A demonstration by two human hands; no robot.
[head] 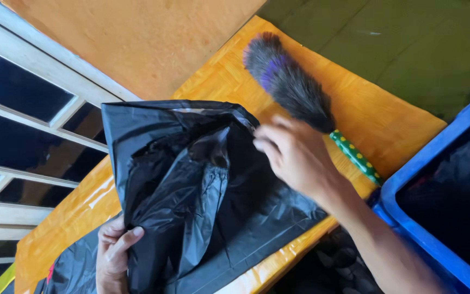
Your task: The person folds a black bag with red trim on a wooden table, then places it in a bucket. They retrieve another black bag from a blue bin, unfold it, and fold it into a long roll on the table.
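A big black plastic bag (202, 190) is held up over an orange table (376, 120). The bag is crumpled, and its long side runs from the top left down to the bottom right. Its open mouth is turned up and toward the right, near the top edge. Only dark folds can be seen inside the bag, so what is in it cannot be told. The lower left edge of the bag is pinched by the left hand (114, 256), with the thumb laid over the front and the fingers curled shut on the plastic. The top edge of the bag, by its mouth, is touched by the right hand (295, 155). This hand is blurred, so whether its fingers are gripping the plastic or only resting on it cannot be told. A fluffy grey and purple duster (289, 81) is lying on the table just behind the right hand, with its green spotted handle (356, 157) pointed down to the right. A blue bin (425, 218) is seen at the right, just beside the table, and something dark is lying inside it. A window with white bars (28, 125) is seen at the left.
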